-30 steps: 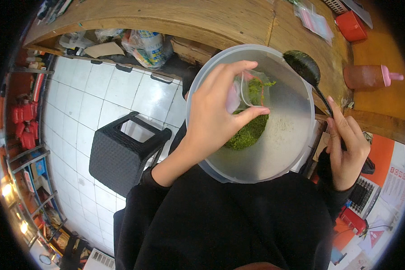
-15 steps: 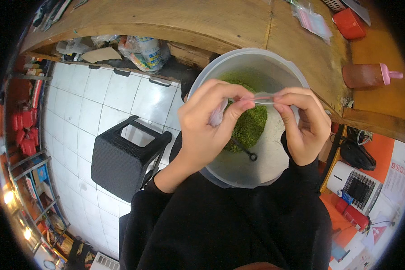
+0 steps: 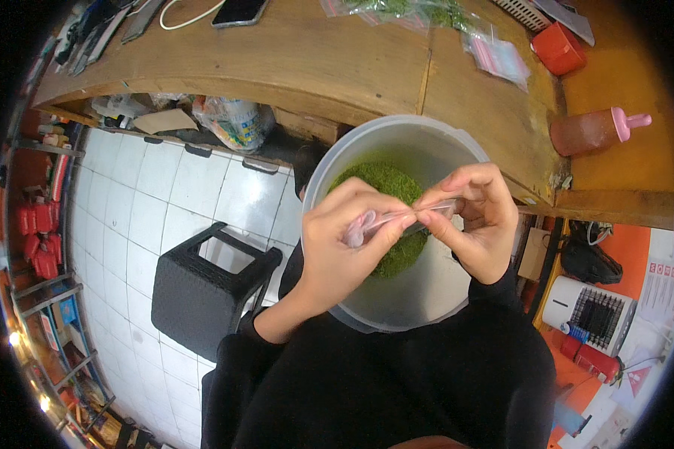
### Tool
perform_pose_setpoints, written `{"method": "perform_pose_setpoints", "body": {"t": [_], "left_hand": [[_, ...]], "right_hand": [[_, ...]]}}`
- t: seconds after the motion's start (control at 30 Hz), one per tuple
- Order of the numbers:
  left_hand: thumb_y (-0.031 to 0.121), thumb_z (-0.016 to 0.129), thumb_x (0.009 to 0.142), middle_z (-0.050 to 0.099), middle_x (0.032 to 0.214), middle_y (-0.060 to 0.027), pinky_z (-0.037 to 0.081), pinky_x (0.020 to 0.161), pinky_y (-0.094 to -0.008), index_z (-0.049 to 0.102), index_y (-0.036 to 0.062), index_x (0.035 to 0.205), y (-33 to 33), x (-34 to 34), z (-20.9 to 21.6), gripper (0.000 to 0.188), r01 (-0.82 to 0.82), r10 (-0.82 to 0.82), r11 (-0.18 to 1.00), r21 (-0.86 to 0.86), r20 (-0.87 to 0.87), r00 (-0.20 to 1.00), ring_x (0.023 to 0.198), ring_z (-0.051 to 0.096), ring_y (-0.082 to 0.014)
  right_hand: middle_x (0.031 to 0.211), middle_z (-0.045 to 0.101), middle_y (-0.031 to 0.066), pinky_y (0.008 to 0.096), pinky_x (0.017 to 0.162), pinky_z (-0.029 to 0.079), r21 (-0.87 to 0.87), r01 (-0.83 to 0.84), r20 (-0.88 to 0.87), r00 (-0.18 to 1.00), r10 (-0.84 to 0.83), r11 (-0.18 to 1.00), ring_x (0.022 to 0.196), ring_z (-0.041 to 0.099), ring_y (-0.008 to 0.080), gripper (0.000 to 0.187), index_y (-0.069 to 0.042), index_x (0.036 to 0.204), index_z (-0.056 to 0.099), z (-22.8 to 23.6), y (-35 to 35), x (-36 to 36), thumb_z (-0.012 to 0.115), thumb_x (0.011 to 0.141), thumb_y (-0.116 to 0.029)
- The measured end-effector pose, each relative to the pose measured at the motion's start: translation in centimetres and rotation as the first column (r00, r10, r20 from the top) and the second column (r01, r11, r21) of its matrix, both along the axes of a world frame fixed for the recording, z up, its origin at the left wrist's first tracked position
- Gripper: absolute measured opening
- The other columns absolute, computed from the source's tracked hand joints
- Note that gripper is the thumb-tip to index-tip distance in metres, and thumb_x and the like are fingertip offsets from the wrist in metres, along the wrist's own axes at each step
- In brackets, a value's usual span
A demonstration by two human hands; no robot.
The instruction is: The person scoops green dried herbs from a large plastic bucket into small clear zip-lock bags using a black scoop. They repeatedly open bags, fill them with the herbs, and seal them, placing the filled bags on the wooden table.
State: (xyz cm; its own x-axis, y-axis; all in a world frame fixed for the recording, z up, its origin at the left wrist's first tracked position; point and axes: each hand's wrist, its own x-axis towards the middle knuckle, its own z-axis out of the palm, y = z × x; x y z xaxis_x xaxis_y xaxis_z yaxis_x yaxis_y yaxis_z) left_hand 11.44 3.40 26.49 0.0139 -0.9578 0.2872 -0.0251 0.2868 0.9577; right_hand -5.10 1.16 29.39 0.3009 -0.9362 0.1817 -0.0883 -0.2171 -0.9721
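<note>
My left hand (image 3: 346,243) and my right hand (image 3: 478,224) meet over a large translucent plastic tub (image 3: 443,298). Thumb and fingers of both are pinched on the mouth of a small clear zip bag (image 3: 363,227) with a pink strip. Part of this bag bunches inside my left hand; another part shows by my right fingers. What the bag contains, if anything, cannot be made out. Below it, dry green leaf flakes (image 3: 382,176) lie heaped in the tub, partly covered by my hands.
A wooden counter (image 3: 337,60) borders the tub's far side. It bears a phone (image 3: 240,10), more zip bags (image 3: 498,60), a red container (image 3: 559,49) and a pink-capped bottle (image 3: 591,132). A black stool (image 3: 202,299) stands on white tiles at left; a fire extinguisher (image 3: 591,359) is at right.
My hands have come closer together, the right one moving left, with the bag's mouth pinched between them. The view has shifted, showing more counter. The black ring-ended handle in the tub no longer shows.
</note>
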Motion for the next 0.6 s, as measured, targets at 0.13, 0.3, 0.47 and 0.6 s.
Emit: {"method": "perform_pose_setpoints", "body": {"t": [0.13,0.3,0.47,0.6], "left_hand": [[0.003,0.070,0.071,0.056,0.077,-0.0045,0.040,0.054,-0.0214,0.064,0.0018,0.086,0.0,0.3,-0.7,0.016,0.063,-0.063,0.998,-0.003,0.043,0.997,0.061,0.052,-0.0106],[-0.001,0.060,0.077,0.041,0.096,-0.0054,0.040,0.062,-0.0216,0.036,0.0033,0.119,-0.3,-0.4,-0.5,0.049,0.128,-0.085,0.975,0.183,-0.225,0.971,0.063,0.047,-0.0090],[-0.007,0.052,0.080,0.046,0.101,-0.0105,0.044,0.078,-0.0270,0.035,-0.0004,0.117,-0.4,-0.4,-1.4,0.041,0.131,-0.084,0.988,0.079,-0.437,0.895,0.092,0.057,-0.0174],[-0.007,0.059,0.077,0.054,0.103,-0.0149,0.046,0.079,-0.0278,0.043,-0.0021,0.107,-0.7,-0.1,-0.6,0.035,0.152,-0.084,0.982,0.115,-0.455,0.887,0.108,0.054,-0.0242]], "right_hand": [[0.081,0.063,0.0036,0.0189,0.053,0.045,0.053,-0.051,-0.213,0.975,0.061,0.997,0.069,0.059,0.0072,0.017,-0.003,0.089,0.057,1.7,-0.6,-0.1,0.060,0.075,0.005],[0.093,0.063,0.0093,0.0272,0.065,0.050,-0.550,0.084,-0.417,0.834,-0.361,0.831,0.078,0.063,0.0168,0.026,-0.005,0.097,0.058,5.2,-6.8,-2.7,0.063,0.072,-0.002],[0.110,0.058,0.0164,0.0341,0.083,0.046,-0.733,-0.245,-0.593,0.687,-0.420,0.634,0.106,0.053,0.0302,0.039,-0.005,0.104,0.058,6.0,-8.2,-1.3,0.070,0.070,-0.020],[0.087,0.062,0.0118,0.0292,0.073,0.049,-0.103,-0.255,-0.453,0.872,0.183,0.961,0.079,0.063,0.0216,0.043,0.000,0.094,0.058,3.0,-3.8,-0.3,0.077,0.065,-0.027]]}}
